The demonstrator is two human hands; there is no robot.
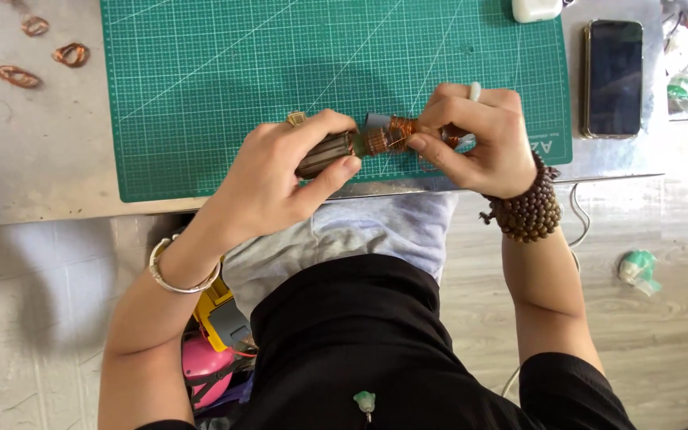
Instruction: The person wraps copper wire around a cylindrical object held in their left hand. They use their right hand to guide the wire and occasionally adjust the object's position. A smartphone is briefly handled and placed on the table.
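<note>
My left hand [280, 171] grips the dark, grooved body of a small motor armature [330, 151] over the near edge of a green cutting mat [280, 72]. My right hand [475, 139] pinches the copper wire winding [392, 135] at the armature's other end, with thumb and fingers closed around it. A silver bracelet sits on my left wrist and a brown bead bracelet on my right. The armature's far end is hidden under my right fingers.
A dark phone [613, 77] lies on the metal table [33, 159] right of the mat. Three copper wire loops [69, 54] rest at the far left. A white object [535, 9] sits at the mat's top edge. Tools [216, 334] lie on the floor below.
</note>
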